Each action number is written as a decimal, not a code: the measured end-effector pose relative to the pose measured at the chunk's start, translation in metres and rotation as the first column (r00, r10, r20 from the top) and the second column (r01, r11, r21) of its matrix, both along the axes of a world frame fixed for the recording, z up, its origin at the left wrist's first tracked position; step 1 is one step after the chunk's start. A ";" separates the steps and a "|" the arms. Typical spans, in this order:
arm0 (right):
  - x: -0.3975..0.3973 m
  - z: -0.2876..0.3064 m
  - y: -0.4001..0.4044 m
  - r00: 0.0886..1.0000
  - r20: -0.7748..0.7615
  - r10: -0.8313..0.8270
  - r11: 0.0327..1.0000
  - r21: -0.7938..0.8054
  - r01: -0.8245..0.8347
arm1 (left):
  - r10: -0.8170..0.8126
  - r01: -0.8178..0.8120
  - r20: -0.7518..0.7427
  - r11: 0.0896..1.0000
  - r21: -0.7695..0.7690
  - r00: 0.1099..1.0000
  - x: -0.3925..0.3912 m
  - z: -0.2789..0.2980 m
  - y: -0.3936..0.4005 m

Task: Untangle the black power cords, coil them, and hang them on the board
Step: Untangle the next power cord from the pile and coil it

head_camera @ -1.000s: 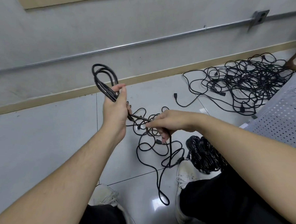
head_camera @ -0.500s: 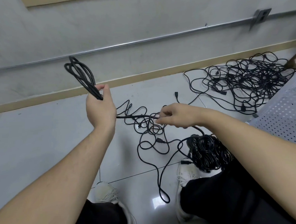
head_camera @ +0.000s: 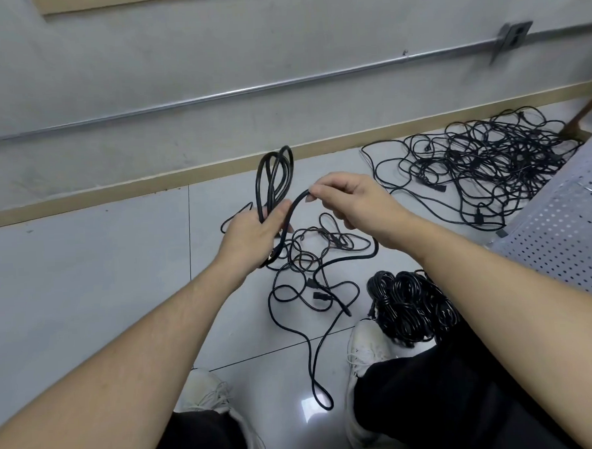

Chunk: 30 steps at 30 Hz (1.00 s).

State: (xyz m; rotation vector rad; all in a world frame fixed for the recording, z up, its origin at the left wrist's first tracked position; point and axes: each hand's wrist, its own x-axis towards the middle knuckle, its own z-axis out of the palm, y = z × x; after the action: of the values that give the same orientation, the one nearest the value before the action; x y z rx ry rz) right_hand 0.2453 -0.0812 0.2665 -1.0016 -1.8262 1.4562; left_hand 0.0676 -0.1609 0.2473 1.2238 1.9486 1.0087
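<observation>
Now mid-coil, frame centre: your left hand [head_camera: 254,231] grips coil [head_camera: 274,177], right hand [head_camera: 351,200] pinches cord [head_camera: 295,207]; lay next loop in.

One camera sits on the person's head, looking down and forward, close above the floor [head_camera: 85,287] by the wall [head_camera: 210,50].
</observation>
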 end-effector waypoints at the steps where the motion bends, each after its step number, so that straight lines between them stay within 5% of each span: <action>1: -0.001 0.002 0.001 0.999 0.000 -0.039 0.999 0.010 0.039 | -0.013 0.011 0.043 1.000 0.029 0.999 0.002 0.002 0.000; 7: 0.000 0.004 0.001 0.993 0.000 -0.114 0.993 0.033 0.114 | -0.163 0.168 0.052 0.982 -0.092 0.985 0.014 0.001 -0.003; 11: 0.001 0.007 0.005 0.981 0.088 -0.175 0.983 -0.043 0.180 | -0.063 0.067 0.068 0.996 -0.062 0.996 0.013 0.001 -0.001; 14: 0.011 0.008 0.011 0.983 0.177 -0.057 0.990 -0.116 0.078 | 0.007 -0.004 0.067 0.999 -0.041 0.998 0.009 0.003 -0.001; 17: 0.019 0.008 0.011 0.999 0.040 0.028 0.991 -0.132 -0.023 | 0.040 -0.037 0.056 0.998 -0.053 0.998 0.003 0.002 -0.001; 21: 0.010 0.009 0.011 0.977 -0.154 -0.145 0.987 -0.096 0.131 | -0.056 0.059 0.040 0.995 -0.080 0.998 0.007 0.002 0.000; 30: -0.013 0.006 -0.002 0.928 -0.275 -0.252 0.963 -0.169 0.212 | -0.216 0.218 0.051 0.975 -0.035 0.975 0.027 0.000 -0.006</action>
State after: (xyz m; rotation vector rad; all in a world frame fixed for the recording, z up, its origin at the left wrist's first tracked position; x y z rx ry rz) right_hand 0.2321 -0.0829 0.2720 -0.9696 -1.3626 1.5064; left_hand 0.0943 -0.1666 0.2473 1.3445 1.7465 0.8735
